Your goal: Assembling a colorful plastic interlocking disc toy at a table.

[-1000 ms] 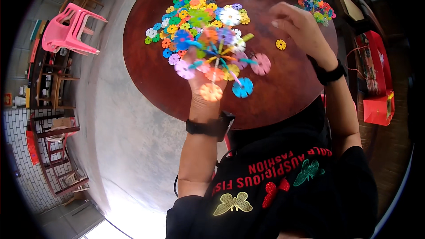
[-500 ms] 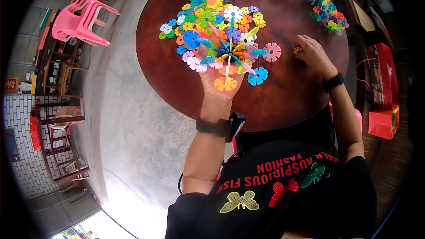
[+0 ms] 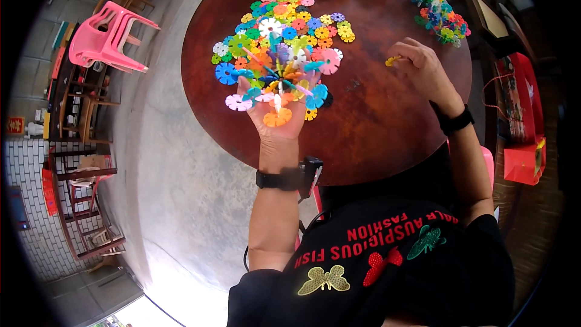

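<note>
L hand (image 3: 275,118) cups a spiky cluster of interlocked plastic discs (image 3: 275,79) above the near-left of the round surface (image 3: 375,127), R hand (image 3: 423,66) pinches a yellow disc (image 3: 392,60) further right; forcing it in crooked could pop pcs off

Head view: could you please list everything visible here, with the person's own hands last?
Round table: one, dark brown, centre.
Cluster of joined snowflake discs: one, multicoloured, held up over the table's left part.
Loose discs: many, multicoloured, spread on the table behind the cluster.
Disc chain: one long string, multicoloured, along the table's far right edge.
Small disc: one, yellow, at the right fingertips.
Plastic chairs: a pink stack, on the floor at left.
Bags: red, right of the table.
Left hand: grips the cluster from below.
Right hand: pinches the small disc.
</note>
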The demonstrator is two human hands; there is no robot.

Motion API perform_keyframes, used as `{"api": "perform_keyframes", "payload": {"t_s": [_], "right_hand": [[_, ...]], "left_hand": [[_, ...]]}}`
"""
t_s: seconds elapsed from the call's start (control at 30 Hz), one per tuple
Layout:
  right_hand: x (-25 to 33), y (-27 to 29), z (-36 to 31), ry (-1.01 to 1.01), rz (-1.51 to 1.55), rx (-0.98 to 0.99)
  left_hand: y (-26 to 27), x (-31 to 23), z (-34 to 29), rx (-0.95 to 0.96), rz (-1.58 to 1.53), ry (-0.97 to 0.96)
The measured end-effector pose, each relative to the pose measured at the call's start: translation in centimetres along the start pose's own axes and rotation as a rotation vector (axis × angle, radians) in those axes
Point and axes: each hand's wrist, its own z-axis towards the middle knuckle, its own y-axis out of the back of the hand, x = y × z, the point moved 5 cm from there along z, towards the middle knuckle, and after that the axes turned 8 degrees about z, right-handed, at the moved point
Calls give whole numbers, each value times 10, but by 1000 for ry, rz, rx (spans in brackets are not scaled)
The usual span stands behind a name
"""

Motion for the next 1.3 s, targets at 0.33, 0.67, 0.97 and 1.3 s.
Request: {"api": "perform_keyframes", "payload": {"t_s": [0.33, 0.67, 0.97, 1.3], "right_hand": [[68, 11, 23, -166, 328, -98], [80, 12, 24, -33, 135, -78], [87, 16, 16, -100, 233, -4], [102, 23, 8, 89, -36, -61]], "left_hand": [[-9, 21, -7, 86, 174, 157], [-21, 22, -17, 218, 444, 58], [-21, 27, -23, 261, 444, 96], [-25, 38, -26, 245, 689, -30]]}}
